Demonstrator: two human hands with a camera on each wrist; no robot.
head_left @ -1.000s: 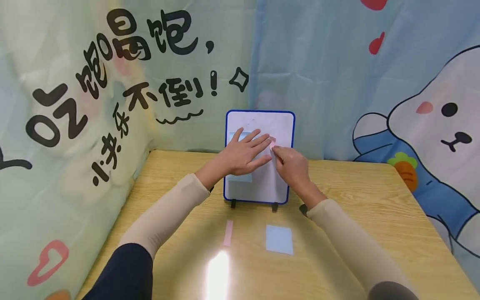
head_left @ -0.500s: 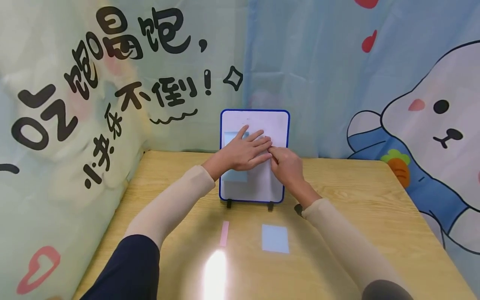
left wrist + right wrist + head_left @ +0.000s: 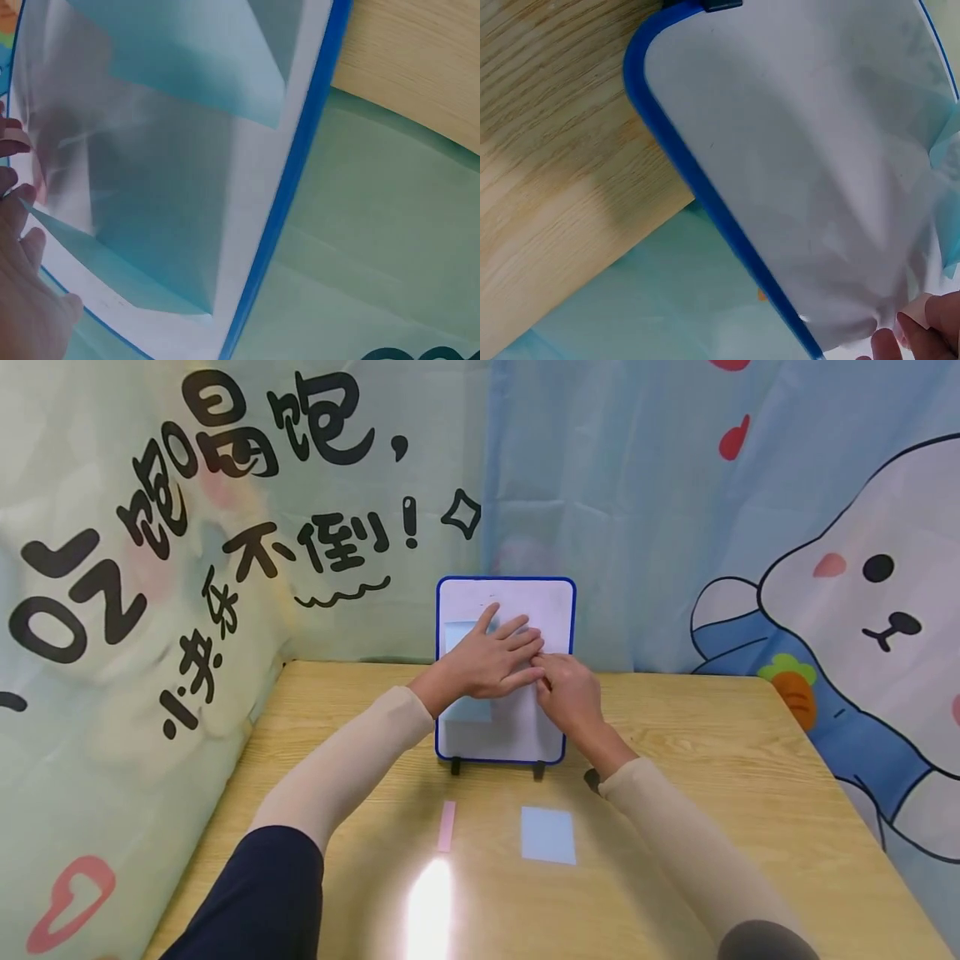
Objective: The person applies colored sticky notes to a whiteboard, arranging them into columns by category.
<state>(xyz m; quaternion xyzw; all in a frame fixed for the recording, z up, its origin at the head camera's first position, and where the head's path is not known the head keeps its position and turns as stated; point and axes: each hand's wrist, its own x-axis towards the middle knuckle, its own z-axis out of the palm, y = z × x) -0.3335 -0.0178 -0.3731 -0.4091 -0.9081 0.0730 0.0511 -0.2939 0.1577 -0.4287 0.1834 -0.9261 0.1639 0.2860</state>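
Observation:
A blue-rimmed whiteboard [image 3: 465, 746] stands upright at the back of the table. Light-blue paper [image 3: 471, 710] is on its left half, partly covered by my left hand [image 3: 491, 662]; in the left wrist view an edge of the paper [image 3: 112, 270] stands away from the board. The left hand's fingers are straight and spread across the board's middle. At its fingertips, my right hand [image 3: 570, 693] has curled fingers pinching a pink strip [image 3: 40, 176]. Seen from the right wrist, the strip [image 3: 913, 313] pokes out at the fingertips of the right hand [image 3: 930, 337]. Most of it is hidden.
On the table [image 3: 675, 760] before the board lie a second pink strip [image 3: 447, 827] and a light-blue square of paper [image 3: 548, 835]. Small black feet [image 3: 538, 770] support the board. A printed curtain [image 3: 600, 510] hangs behind and along the left side.
The right hand has shifted slightly left, closer to the left fingertips, and the pink strip visible above it earlier is now covered in the head view. The left hand stays spread over the board.

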